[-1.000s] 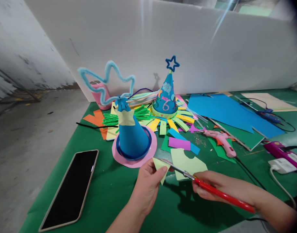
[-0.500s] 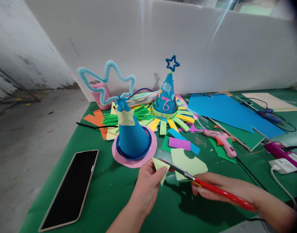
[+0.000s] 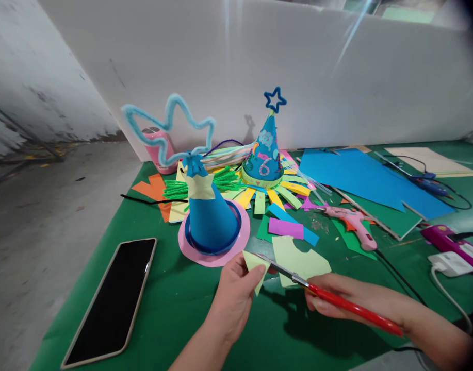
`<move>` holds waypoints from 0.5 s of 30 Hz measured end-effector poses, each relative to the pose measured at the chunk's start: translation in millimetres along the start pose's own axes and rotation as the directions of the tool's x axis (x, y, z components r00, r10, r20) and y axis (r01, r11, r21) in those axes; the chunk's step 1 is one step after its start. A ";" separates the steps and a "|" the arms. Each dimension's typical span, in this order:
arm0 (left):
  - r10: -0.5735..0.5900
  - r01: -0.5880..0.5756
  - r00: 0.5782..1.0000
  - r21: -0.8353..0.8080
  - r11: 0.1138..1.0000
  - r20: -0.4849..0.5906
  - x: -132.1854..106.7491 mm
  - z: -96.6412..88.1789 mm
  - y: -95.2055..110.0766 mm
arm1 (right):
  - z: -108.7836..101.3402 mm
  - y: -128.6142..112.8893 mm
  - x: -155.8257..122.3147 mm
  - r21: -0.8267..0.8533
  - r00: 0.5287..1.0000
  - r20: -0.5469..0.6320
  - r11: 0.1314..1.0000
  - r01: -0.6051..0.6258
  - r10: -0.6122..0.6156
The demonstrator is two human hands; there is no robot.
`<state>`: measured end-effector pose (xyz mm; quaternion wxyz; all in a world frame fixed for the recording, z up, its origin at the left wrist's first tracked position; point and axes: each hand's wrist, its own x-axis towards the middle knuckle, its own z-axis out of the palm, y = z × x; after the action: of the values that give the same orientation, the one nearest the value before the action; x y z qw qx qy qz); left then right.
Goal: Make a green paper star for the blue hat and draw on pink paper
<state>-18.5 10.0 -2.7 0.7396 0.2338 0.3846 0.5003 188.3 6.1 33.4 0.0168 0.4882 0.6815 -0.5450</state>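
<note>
My left hand (image 3: 236, 293) pinches a small pale green paper piece (image 3: 255, 265) just above the green table. My right hand (image 3: 344, 299) grips red-handled scissors (image 3: 337, 301), whose blades (image 3: 282, 269) reach left into the edge of that paper piece. A larger pale green paper sheet (image 3: 300, 257) with a cut-out lies flat behind the blades. Just beyond my left hand stands a blue paper cone hat (image 3: 209, 214) on a pink brim, topped by a light blue pipe-cleaner star (image 3: 170, 129).
A dark phone (image 3: 112, 299) lies at the front left. A decorated blue cone hat (image 3: 264, 154) stands on coloured paper strips. A pink glue gun (image 3: 352, 224), blue card (image 3: 360, 178), a purple tool (image 3: 451, 245) and a white plug with cable (image 3: 445, 263) are at the right. A white board (image 3: 298, 72) backs the table (image 3: 170, 314).
Almost nothing differs. The scissors and my right hand have shifted very slightly; my left hand still holds the paper piece in the same place.
</note>
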 end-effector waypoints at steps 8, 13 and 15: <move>-0.002 0.002 1.000 0.001 1.000 -0.012 0.3 0.2 -1.5 | 2.8 4.0 1.5 0.053 0.999 0.046 0.998 -0.030 0.028; -0.015 0.015 0.999 0.006 1.000 -0.035 0.8 -0.8 -2.4 | -0.3 -1.2 -1.7 0.009 0.997 0.078 1.000 -0.006 0.006; -0.004 0.005 0.999 0.022 1.000 -0.049 0.9 -1.3 -2.7 | -1.3 -2.3 -2.5 0.009 0.996 0.090 1.000 0.002 -0.002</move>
<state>-17.9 9.7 -5.8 0.7285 0.2289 0.4087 0.4998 188.7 5.7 37.0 0.0448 0.4625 0.6782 -0.5694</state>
